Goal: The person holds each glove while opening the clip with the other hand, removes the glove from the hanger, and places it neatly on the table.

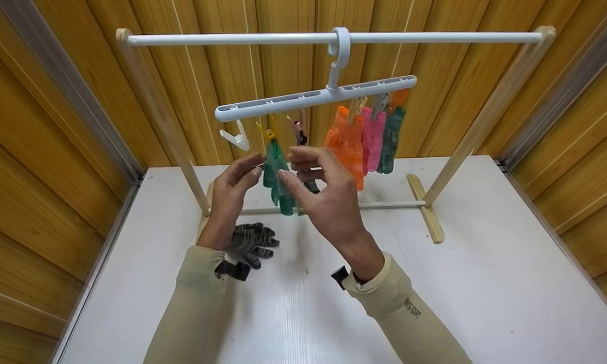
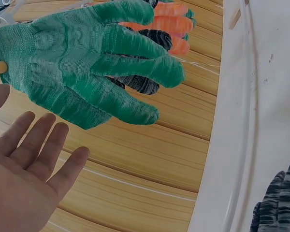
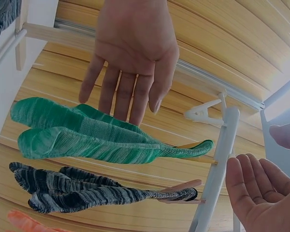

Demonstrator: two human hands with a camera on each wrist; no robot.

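Note:
A green knit glove (image 1: 278,177) hangs by its cuff from a yellow clothespin (image 1: 270,133) on the white hanger (image 1: 283,104). My left hand (image 1: 231,187) is just left of this glove, fingers extended and apart from it in the left wrist view. On its other side is my right hand (image 1: 331,194), thumb and fingers spread; the right wrist view shows that hand (image 3: 266,195) near the hanger bar with nothing in its grasp. Behind the green glove hangs a black-and-grey glove (image 3: 77,191) on a pinkish clothespin (image 1: 300,132).
Orange (image 1: 347,146), pink (image 1: 372,141) and dark green (image 1: 391,144) gloves hang at the hanger's right. A white clothespin (image 1: 237,138) dangles at its left end. Another dark striped glove (image 1: 252,243) lies on the white table. The rack's rail (image 1: 207,39) carries the hanger.

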